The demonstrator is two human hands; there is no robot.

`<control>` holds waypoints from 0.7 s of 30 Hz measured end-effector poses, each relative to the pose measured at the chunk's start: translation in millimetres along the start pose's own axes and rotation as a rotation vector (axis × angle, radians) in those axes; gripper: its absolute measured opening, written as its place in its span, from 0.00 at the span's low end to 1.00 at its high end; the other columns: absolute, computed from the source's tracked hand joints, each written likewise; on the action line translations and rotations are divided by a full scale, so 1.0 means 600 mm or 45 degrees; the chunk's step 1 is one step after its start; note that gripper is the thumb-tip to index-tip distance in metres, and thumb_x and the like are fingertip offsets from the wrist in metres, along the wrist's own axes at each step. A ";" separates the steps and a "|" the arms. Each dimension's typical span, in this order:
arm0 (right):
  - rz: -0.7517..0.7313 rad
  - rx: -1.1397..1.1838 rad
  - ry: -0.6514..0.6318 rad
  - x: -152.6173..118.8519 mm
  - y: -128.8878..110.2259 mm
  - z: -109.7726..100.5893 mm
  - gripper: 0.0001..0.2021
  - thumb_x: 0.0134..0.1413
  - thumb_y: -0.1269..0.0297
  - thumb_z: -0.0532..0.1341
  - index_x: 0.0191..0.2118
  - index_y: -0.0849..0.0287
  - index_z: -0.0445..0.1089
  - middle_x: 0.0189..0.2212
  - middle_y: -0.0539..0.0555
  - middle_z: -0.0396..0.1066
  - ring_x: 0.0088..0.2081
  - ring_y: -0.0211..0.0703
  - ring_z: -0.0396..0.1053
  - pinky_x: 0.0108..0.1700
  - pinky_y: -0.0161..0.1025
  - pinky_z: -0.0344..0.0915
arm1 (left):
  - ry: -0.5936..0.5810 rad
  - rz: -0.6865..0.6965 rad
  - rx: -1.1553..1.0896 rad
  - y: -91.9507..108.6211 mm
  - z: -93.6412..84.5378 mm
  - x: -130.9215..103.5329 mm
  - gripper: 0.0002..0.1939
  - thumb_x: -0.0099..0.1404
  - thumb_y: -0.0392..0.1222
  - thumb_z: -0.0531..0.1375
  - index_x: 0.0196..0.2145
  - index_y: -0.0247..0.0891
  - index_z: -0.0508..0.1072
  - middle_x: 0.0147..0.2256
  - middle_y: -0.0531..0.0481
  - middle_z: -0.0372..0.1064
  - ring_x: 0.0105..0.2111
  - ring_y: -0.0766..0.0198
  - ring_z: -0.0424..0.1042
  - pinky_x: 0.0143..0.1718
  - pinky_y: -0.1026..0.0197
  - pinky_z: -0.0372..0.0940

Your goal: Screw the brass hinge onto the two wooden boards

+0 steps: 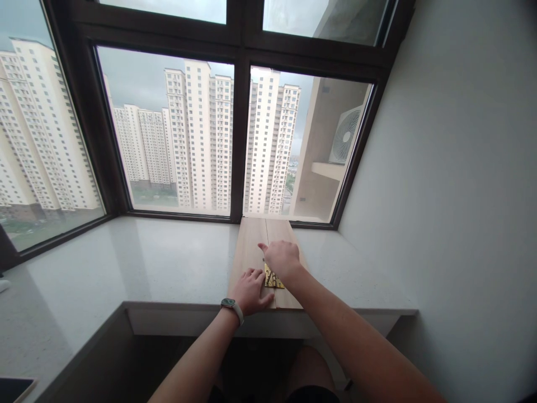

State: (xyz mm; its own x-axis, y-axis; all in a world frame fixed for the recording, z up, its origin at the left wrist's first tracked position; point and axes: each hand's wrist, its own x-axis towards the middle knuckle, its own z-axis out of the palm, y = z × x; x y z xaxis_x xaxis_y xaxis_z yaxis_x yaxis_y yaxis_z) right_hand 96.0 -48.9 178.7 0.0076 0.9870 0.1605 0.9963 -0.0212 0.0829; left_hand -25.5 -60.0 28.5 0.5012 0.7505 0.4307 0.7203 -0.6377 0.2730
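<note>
Two pale wooden boards (251,235) lie side by side on the white sill, with a thin seam between them. A gold-coloured metal plate (273,278) with a dark pattern sits on the seam; it looks like a hinge. My left hand (250,292), wearing a watch (229,303), rests flat on the left board with the thumb spread below the plate. Over the plate's upper part, my right hand (284,259) is closed in a fist with its thumb sticking out to the left. What those fingers hold is hidden; a small dark bit shows under the thumb.
The white sill (180,263) runs around the boards and drops off at its front edge. Dark-framed windows (237,134) stand behind it, and a plain wall (453,168) rises on the right. A dark flat object (15,389) lies at the lower left.
</note>
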 end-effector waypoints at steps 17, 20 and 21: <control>-0.704 -0.221 0.106 -0.015 0.027 -0.017 0.25 0.68 0.54 0.48 0.39 0.62 0.79 0.36 0.64 0.79 0.39 0.51 0.77 0.43 0.42 0.66 | -0.027 -0.021 0.003 -0.004 0.000 -0.002 0.30 0.63 0.62 0.57 0.58 0.44 0.66 0.54 0.42 0.66 0.55 0.44 0.61 0.57 0.45 0.57; -0.663 -0.214 0.105 -0.019 0.025 -0.020 0.23 0.68 0.56 0.48 0.39 0.61 0.79 0.36 0.64 0.78 0.39 0.51 0.77 0.42 0.42 0.66 | -0.015 -0.014 0.005 -0.005 0.000 -0.003 0.29 0.63 0.63 0.57 0.56 0.44 0.67 0.54 0.43 0.66 0.55 0.44 0.60 0.57 0.45 0.57; -0.641 -0.210 0.099 -0.019 0.024 -0.020 0.22 0.67 0.57 0.49 0.39 0.61 0.79 0.36 0.64 0.78 0.39 0.51 0.76 0.42 0.42 0.66 | -0.012 -0.011 0.003 -0.005 0.000 -0.003 0.29 0.64 0.63 0.57 0.56 0.44 0.67 0.54 0.43 0.66 0.55 0.44 0.60 0.57 0.45 0.56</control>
State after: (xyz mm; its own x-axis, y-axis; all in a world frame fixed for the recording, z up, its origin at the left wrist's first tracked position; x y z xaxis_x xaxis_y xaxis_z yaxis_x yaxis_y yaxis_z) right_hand 109.1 -62.4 189.8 -0.4807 0.8667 0.1329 0.8482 0.4213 0.3210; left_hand -28.6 -59.7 27.0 0.4996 0.7574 0.4205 0.7256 -0.6310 0.2744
